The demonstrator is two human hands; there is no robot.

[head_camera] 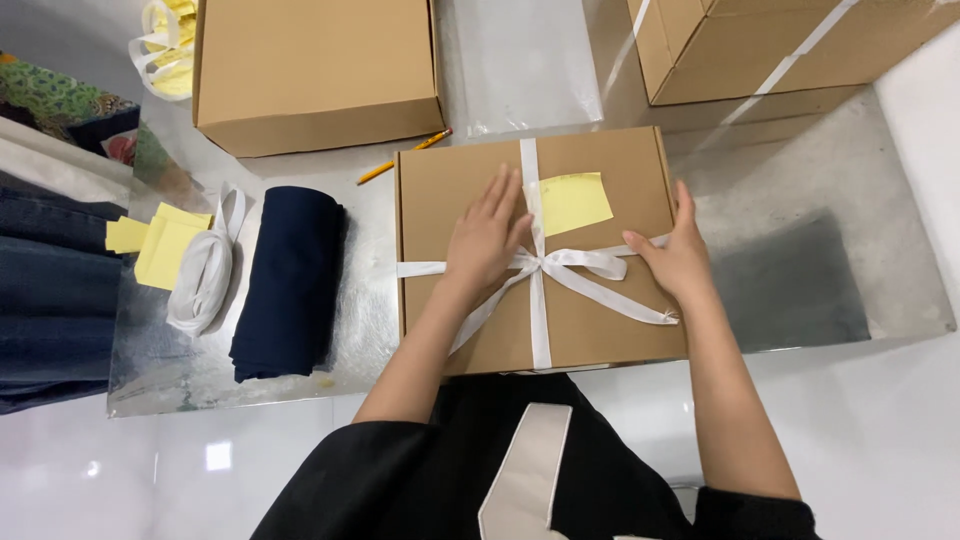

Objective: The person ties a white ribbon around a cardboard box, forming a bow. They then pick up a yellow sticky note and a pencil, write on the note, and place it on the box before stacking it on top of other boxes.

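Nearest the person, a flat cardboard box lies on the shiny surface, tied with a white ribbon knotted into a bow at its middle. The left hand rests flat on the lid just left of the bow, fingers loosely spread. The right hand lies at the box's right edge, fingers together, gripping nothing. A yellow note sits beyond the bow. Left lie rolled dark cloth and a ribbon bundle; farther, a pencil and a second box.
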